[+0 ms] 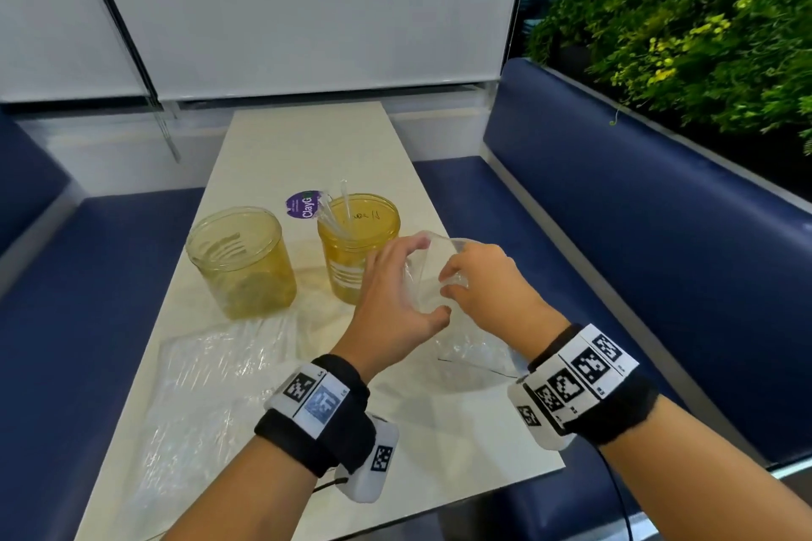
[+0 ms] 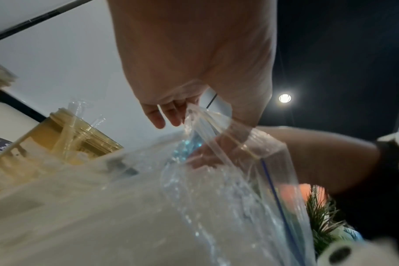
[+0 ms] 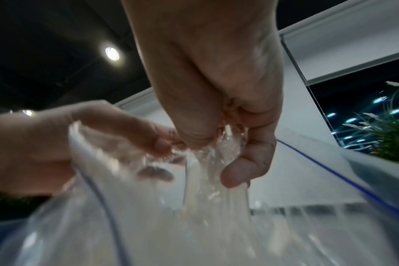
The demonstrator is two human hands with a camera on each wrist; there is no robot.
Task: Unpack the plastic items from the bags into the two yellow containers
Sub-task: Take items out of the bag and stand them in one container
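Two yellow see-through containers stand mid-table: the left container (image 1: 241,264) and the right container (image 1: 351,242) (image 2: 64,136), from which clear plastic sticks (image 1: 338,211) poke up. Just right of it, a clear zip bag (image 1: 465,356) (image 2: 239,180) (image 3: 148,225) is held up by both hands. My left hand (image 1: 391,290) (image 2: 194,63) (image 3: 57,140) pinches the bag's mouth rim. My right hand (image 1: 479,281) (image 3: 216,90) reaches into the mouth with its fingers curled round a clump of clear plastic items (image 3: 216,158). What the left container holds is hard to tell.
A second clear bag (image 1: 211,369) lies flat on the pale table (image 1: 307,145) at the front left. A purple sticker (image 1: 303,204) sits behind the containers. Blue benches (image 1: 615,211) flank the table, and plants (image 1: 703,35) rise behind the right one.
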